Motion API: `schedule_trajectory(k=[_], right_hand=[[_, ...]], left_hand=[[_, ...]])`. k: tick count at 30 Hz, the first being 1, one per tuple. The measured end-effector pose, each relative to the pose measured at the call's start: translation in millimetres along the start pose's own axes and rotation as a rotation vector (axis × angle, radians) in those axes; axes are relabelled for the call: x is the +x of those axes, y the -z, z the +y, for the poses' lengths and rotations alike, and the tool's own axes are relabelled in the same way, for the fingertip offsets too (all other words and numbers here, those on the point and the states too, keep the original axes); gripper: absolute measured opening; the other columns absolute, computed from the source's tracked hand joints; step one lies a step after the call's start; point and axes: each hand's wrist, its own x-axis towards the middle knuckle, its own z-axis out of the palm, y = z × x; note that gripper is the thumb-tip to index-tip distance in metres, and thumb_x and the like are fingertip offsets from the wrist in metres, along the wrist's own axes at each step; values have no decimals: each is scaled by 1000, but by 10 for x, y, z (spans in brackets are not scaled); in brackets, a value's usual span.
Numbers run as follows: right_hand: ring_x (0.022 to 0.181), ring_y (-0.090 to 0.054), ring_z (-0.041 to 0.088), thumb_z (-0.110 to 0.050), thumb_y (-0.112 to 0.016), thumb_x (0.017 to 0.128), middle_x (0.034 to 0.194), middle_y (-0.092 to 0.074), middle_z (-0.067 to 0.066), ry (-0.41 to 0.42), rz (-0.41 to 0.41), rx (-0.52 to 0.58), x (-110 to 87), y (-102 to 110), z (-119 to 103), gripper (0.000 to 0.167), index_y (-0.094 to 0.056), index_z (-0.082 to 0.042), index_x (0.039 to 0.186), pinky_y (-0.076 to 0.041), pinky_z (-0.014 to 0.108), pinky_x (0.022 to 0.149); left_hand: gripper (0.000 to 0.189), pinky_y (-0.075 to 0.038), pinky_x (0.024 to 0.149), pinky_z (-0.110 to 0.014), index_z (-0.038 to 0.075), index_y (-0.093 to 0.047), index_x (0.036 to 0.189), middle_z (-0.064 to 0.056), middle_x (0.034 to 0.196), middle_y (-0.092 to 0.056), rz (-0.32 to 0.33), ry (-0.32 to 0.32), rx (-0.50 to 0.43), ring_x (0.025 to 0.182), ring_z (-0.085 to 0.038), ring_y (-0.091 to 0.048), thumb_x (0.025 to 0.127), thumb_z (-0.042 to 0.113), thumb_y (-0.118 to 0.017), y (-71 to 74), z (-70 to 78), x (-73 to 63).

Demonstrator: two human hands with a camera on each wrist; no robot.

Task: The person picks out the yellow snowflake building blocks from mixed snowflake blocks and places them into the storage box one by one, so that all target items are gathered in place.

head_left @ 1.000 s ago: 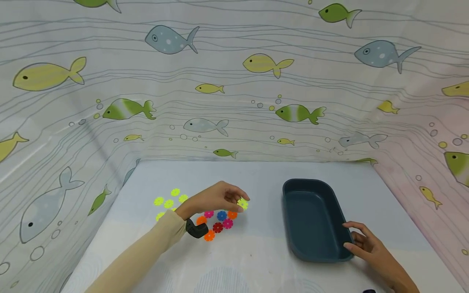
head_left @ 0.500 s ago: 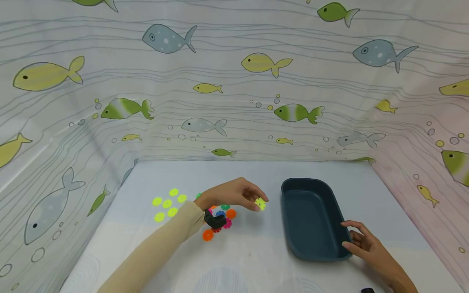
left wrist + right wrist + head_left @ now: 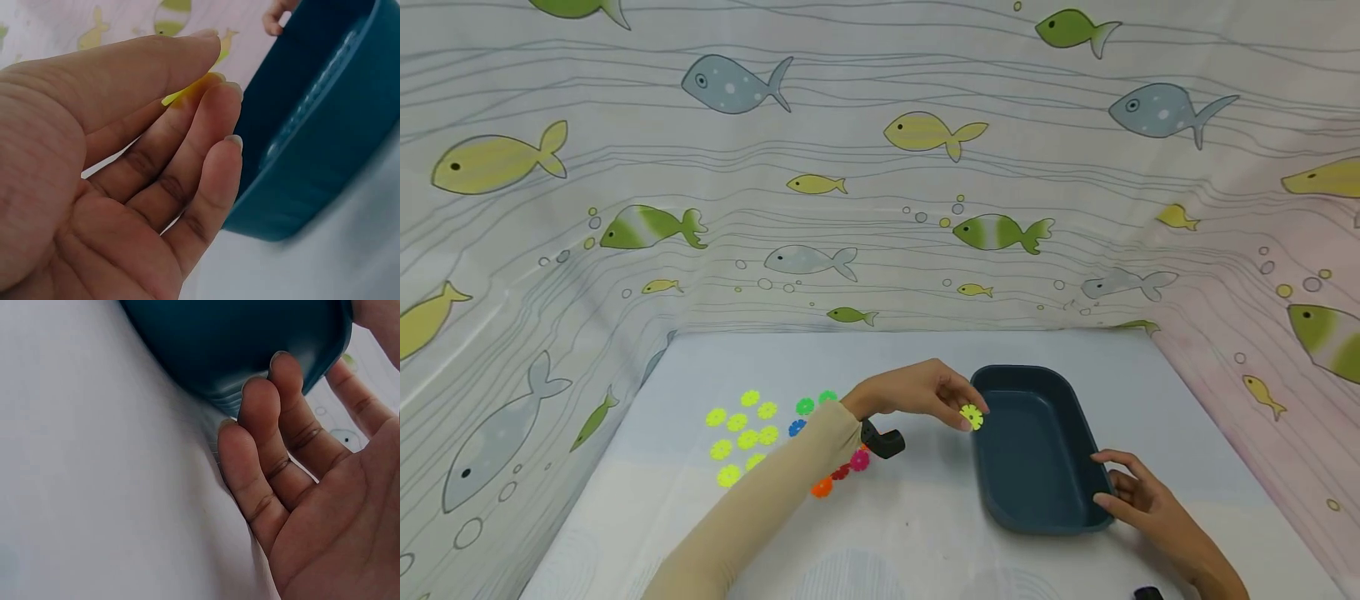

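Observation:
In the head view, my left hand (image 3: 917, 390) pinches a yellow notched plastic disc (image 3: 972, 417) between thumb and fingers, at the left rim of a dark blue rectangular tray (image 3: 1037, 450). Up close in the left wrist view, only a yellow sliver of the disc (image 3: 170, 99) shows behind the fingers. My right hand (image 3: 1157, 508) holds the tray's near right rim, thumb and index finger over the edge. The right wrist view has its other fingers curled by the tray's outer wall (image 3: 237, 337). No discs are visible inside the tray.
Several yellow discs (image 3: 748, 439) lie flat at the left of the white table (image 3: 925, 533). Beside them are green discs (image 3: 805, 406), a blue disc (image 3: 797, 427), an orange disc (image 3: 822, 487) and a pink disc (image 3: 860, 459), partly hidden by the left sleeve. Fish-patterned sheets surround the table.
My left hand has moved right with the yellow disc, from above the coloured discs to the tray's left rim. The right hand keeps its hold on the tray. The view has shifted slightly.

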Motion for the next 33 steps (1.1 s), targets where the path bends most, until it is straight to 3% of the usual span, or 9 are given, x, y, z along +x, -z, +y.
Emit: schedule_trajectory(k=[6, 11, 19, 33], right_hand=[[69, -39, 27, -4, -60, 104, 85, -40, 5, -60, 24, 3, -2, -4, -27, 54, -34, -8, 151, -39, 41, 61], [69, -37, 29, -4, -58, 104, 85, -38, 6, -30, -1, 8, -4, 8, -20, 53, -34, -8, 151, -37, 41, 61], [68, -41, 27, -4, -60, 104, 84, -41, 6, -49, 16, -3, -1, 8, -32, 53, -34, -7, 150, -41, 40, 61], [67, -46, 24, -5, -61, 103, 84, -43, 7, -62, 15, -26, 11, 16, -31, 53, -34, -7, 148, -43, 38, 61]], left_hand=[[37, -55, 82, -33, 7, -72, 127, -6, 95, -73, -35, -5, 3, 84, -15, -62, 92, 14, -79, -45, 19, 292], [35, -55, 82, -36, 10, -73, 126, -5, 100, -74, -109, -4, 8, 88, -17, -64, 92, 13, -79, -86, 35, 506], [34, -58, 85, -32, 7, -73, 125, -3, 103, -76, -202, 81, -25, 94, -19, -69, 91, 8, -78, -170, 52, 820], [31, -59, 79, -30, 6, -74, 122, -5, 98, -76, -133, 132, -24, 85, -16, -70, 92, 5, -77, -290, -77, 1239]])
